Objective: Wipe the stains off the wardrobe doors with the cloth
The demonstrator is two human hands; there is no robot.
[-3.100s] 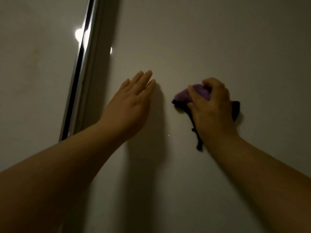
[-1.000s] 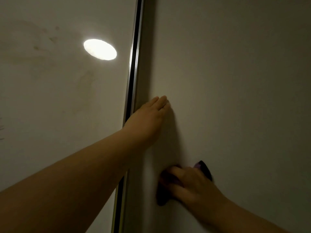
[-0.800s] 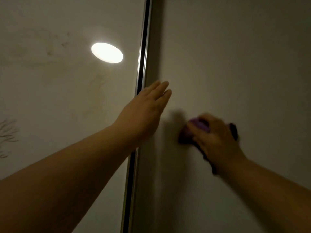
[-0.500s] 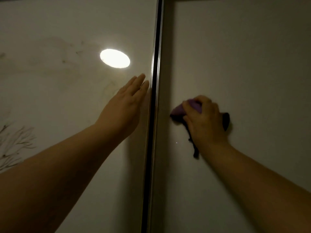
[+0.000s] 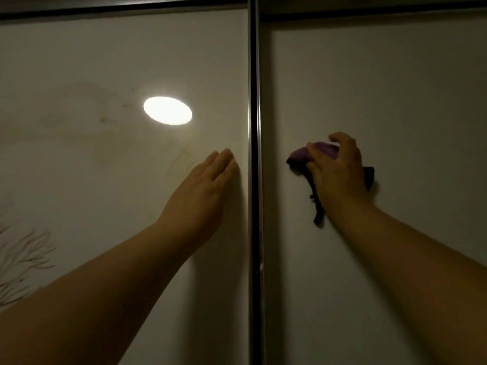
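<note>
Two pale wardrobe doors fill the view, split by a dark metal frame strip (image 5: 254, 154). My right hand (image 5: 338, 175) grips a bunched purple cloth (image 5: 300, 155) and holds it against the right door (image 5: 395, 88), close to the strip. A dark tail of the cloth hangs below my wrist. My left hand (image 5: 203, 191) lies flat with straight fingers on the left door (image 5: 105, 61), just left of the strip. Faint brownish stains (image 5: 105, 119) mark the left door, some near my left fingertips.
A bright oval reflection of a lamp (image 5: 167, 110) shines on the left door. A branch pattern (image 5: 23, 256) is printed at the door's lower left. A dark top rail (image 5: 131, 6) runs along the upper edge.
The view has risen and shifted left, so the top rail now shows. My left hand moved from the right door across the strip onto the left door. My right hand came up with the cloth.
</note>
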